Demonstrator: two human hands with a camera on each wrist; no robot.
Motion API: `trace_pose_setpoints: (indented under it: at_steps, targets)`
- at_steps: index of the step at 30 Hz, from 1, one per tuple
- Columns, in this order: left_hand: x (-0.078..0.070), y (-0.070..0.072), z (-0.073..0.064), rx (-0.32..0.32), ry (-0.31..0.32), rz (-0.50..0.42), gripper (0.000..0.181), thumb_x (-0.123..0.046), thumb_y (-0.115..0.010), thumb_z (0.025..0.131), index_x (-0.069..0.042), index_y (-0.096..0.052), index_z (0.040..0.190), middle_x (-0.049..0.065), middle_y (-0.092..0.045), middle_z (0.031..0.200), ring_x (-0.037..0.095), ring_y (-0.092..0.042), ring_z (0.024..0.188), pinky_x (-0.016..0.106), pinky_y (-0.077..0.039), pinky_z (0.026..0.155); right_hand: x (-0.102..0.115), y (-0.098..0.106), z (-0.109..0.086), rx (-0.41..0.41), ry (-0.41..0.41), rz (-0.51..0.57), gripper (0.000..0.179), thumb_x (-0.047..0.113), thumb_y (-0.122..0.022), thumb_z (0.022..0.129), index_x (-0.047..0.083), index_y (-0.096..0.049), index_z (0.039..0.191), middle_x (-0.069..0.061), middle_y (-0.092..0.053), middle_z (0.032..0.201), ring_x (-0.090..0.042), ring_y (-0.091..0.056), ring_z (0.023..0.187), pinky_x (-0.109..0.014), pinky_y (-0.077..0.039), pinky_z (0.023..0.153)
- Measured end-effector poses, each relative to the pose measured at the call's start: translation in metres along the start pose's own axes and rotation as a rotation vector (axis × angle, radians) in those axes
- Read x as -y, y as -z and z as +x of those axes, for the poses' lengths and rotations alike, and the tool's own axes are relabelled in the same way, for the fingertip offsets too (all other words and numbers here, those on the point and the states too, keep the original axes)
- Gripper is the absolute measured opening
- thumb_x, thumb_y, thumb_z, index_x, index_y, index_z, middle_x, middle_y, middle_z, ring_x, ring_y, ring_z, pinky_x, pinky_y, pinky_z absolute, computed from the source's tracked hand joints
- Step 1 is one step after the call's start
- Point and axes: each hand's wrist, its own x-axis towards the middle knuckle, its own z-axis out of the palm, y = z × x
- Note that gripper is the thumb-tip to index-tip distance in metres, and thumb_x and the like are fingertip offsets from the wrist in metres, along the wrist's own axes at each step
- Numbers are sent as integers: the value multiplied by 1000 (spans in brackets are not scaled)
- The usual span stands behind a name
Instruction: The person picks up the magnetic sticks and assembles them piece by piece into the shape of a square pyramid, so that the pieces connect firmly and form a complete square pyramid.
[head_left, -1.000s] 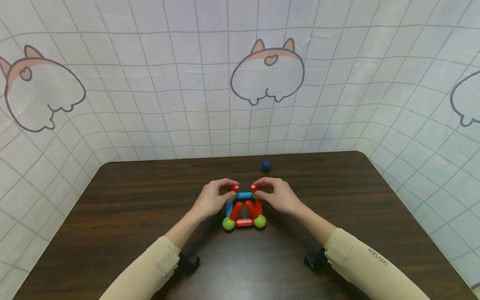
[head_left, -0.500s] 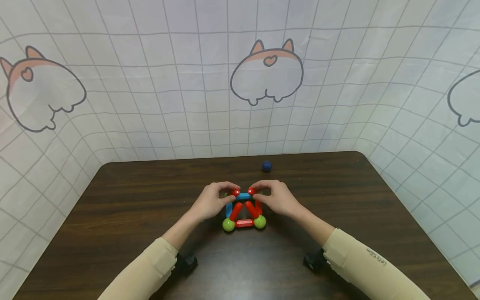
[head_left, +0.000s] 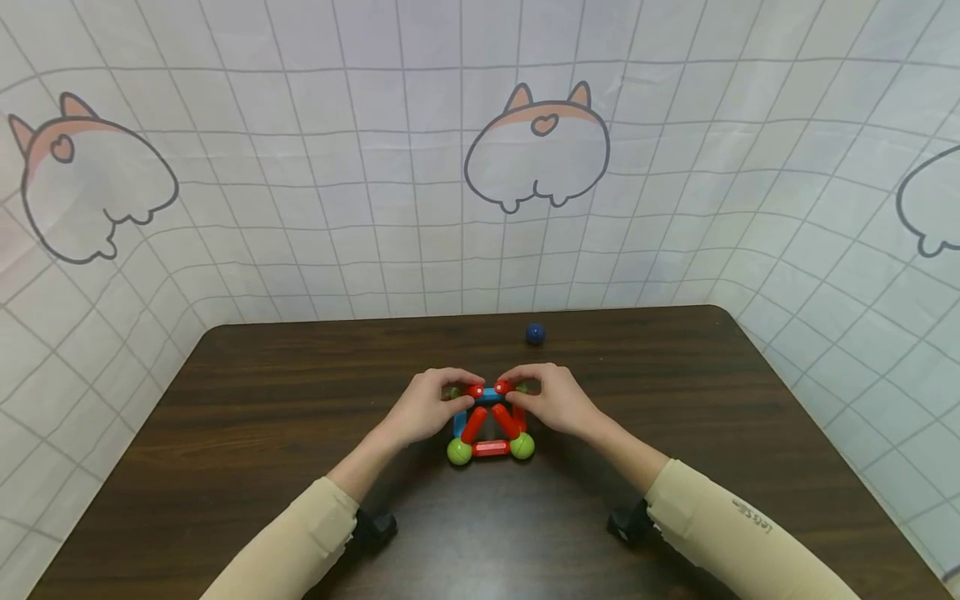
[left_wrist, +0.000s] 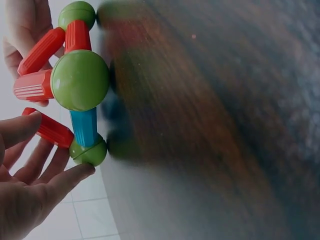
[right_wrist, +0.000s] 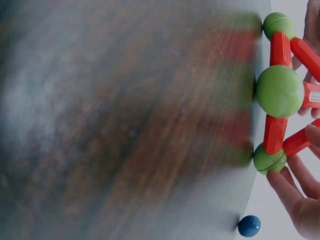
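A frame of magnetic rods and balls stands on the table, with green balls [head_left: 459, 451] at its corners. A red rod [head_left: 491, 448] joins the near balls and a blue rod [head_left: 491, 395] spans the far side. From the near corners two red rods [head_left: 474, 424] lean upward and inward. At the far left corner my left hand [head_left: 420, 408] pinches a slanting red rod [left_wrist: 54, 131], thumb against the green ball [left_wrist: 89, 151]. Mirroring it, my right hand [head_left: 557, 402] holds the far right red rod [right_wrist: 297, 142], its thumb touching that corner's green ball [right_wrist: 270, 159].
A loose dark blue ball [head_left: 535, 334] lies near the back edge of the dark wooden table [head_left: 285, 392]. Behind the table hangs a white gridded cloth [head_left: 360, 208] with cartoon animal prints.
Both hands have tipped the far red rods inward and slightly toward me, so their free ends sit lower and closer together. The near side of the frame has stayed put.
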Motion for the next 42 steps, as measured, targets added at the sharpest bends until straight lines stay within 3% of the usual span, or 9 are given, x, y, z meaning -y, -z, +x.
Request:
trace_pose_setpoints:
  at_steps: [8, 14, 18, 25, 32, 42]
  targets:
    - [0, -2, -1, 5, -20, 43, 27, -5, -73, 96, -9, -74, 123, 2, -71, 116, 24, -62, 103, 48, -53, 92, -1, -1, 0, 9, 36, -22, 19, 9, -75, 95, 10, -77, 114, -1, -74, 108, -24, -67, 104, -37, -58, 85]
    - [0, -2, -1, 6, -16, 47, 27, -5, -73, 96, -9, -74, 122, 2, -71, 115, 25, -63, 106, 51, -52, 95, -1, -2, -1, 10, 30, -27, 21, 9, -75, 95, 9, -77, 116, -5, -73, 112, -24, -66, 95, -31, -58, 72]
    - [0, -1, -2, 12, -28, 53, 26, -5, -72, 96, -9, -74, 122, 3, -71, 115, 27, -63, 106, 51, -52, 94, 0, -1, -2, 21, 44, -25, 22, 9, -75, 95, 9, -77, 117, -5, -73, 113, -24, -67, 94, -31, -57, 72]
    - [1, 0, -1, 28, -52, 61, 27, -6, -73, 96, -11, -74, 122, 1, -70, 113, 25, -62, 104, 47, -52, 91, -5, 7, 3, 32, 17, 27, 24, 17, -71, 99, 8, -74, 121, -2, -73, 115, -25, -66, 110, -46, -54, 94]
    - [1, 2, -2, 46, -57, 55, 27, -8, -72, 97, -14, -74, 123, -3, -70, 112, 20, -60, 100, 41, -51, 87, -19, 24, 15, -26, -35, 43, 30, 27, -65, 103, 4, -73, 120, -2, -73, 113, -26, -64, 113, -50, -50, 99]
    - [2, 4, -1, 55, -57, 51, 26, -8, -72, 97, -14, -73, 122, -3, -70, 109, 23, -60, 104, 46, -51, 91, -40, 35, 39, -163, -52, -56, 20, 16, -66, 102, 2, -74, 114, -9, -73, 109, -29, -66, 104, -48, -52, 93]
